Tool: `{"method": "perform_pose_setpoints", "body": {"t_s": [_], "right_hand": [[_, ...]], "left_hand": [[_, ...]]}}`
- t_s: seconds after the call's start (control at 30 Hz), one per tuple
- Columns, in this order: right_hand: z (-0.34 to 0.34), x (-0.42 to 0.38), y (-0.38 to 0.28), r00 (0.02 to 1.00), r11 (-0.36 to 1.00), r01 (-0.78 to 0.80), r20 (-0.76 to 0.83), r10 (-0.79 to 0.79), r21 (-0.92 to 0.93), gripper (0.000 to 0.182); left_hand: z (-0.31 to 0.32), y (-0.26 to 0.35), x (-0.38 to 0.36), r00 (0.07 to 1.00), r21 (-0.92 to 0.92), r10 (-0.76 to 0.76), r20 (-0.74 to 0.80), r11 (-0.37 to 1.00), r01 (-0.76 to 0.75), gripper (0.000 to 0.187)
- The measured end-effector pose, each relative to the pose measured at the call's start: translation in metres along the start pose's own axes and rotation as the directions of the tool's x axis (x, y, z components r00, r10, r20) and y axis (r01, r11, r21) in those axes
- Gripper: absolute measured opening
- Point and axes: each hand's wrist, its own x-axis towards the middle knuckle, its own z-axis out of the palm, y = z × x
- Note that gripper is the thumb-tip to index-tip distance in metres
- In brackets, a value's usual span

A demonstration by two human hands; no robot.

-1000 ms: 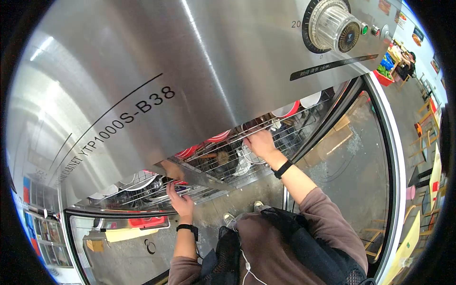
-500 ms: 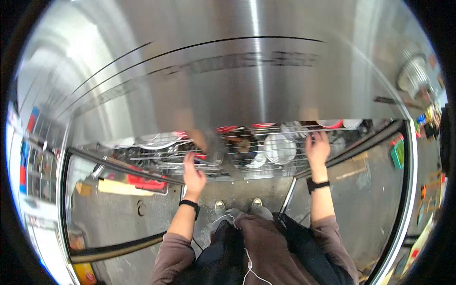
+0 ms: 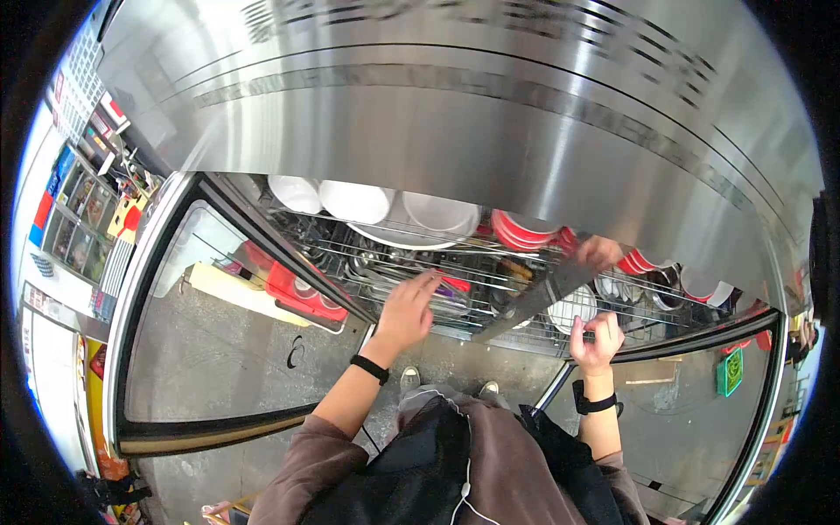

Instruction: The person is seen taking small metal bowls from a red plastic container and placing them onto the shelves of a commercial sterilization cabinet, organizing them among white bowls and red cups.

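Note:
My left hand (image 3: 404,317) reaches over the cutlery (image 3: 381,267) on the wire rack (image 3: 477,271), fingers stretched out and nothing visible in them. Close to the rack's front edge, my right hand (image 3: 598,338) has its thumb apart from its bent fingers, beside a white plate (image 3: 570,308). A further hand (image 3: 600,252), apart from my own two, shows under the steel panel (image 3: 420,114). It overlaps the upper end of a long, dark, tapering shape (image 3: 538,297) like a knife blade, whose tip points to the lower left.
White bowls (image 3: 354,201) and red-and-white dishes (image 3: 522,230) stand on the rack behind. Framed glass doors (image 3: 219,297) (image 3: 700,394) flank me, swung out. Beyond the left one is a red tray (image 3: 302,293); a green basket (image 3: 729,374) sits at the right.
My view has turned, showing more of the rack and bowls. My left hand has moved in over the cutlery. The further hand and dark shape have gone from left to right.

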Motion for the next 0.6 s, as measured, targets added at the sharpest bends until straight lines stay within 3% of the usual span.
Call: {"method": "perform_pose_setpoints", "body": {"t_s": [0.03, 0.13, 0.2, 0.3, 0.47, 0.6], "right_hand": [[0.009, 0.009, -0.014, 0.999, 0.999, 0.033, -0.012, -0.033, -0.003, 0.030], [0.043, 0.037, -0.067, 0.992, 0.991, 0.129, -0.005, -0.129, 0.019, 0.035], [0.065, 0.053, -0.102, 0.983, 0.983, 0.180, 0.035, -0.181, 0.022, 0.030], [0.099, 0.080, -0.141, 0.968, 0.968, 0.248, 0.050, -0.246, -0.035, 0.022], [0.142, 0.134, -0.181, 0.966, 0.987, 0.144, 0.226, -0.125, -0.072, 0.037], [0.171, 0.151, -0.181, 0.894, 0.983, 0.095, 0.447, -0.014, -0.160, 0.054]], "left_hand": [[-0.011, -0.014, -0.003, 0.993, -0.033, -0.015, -0.118, 0.999, 0.012, 0.062], [-0.058, -0.049, 0.005, 0.927, 0.080, 0.032, -0.373, 0.997, -0.002, 0.063], [-0.081, -0.068, 0.018, 0.893, 0.144, 0.046, -0.447, 0.989, 0.021, 0.063], [-0.098, -0.090, 0.035, 0.893, 0.072, 0.007, -0.450, 0.997, 0.029, 0.059], [-0.086, -0.105, 0.047, 0.830, -0.080, -0.024, -0.557, 0.996, -0.025, 0.056], [-0.072, -0.110, 0.048, 0.806, -0.136, -0.052, -0.589, 0.990, -0.036, 0.054]]}}
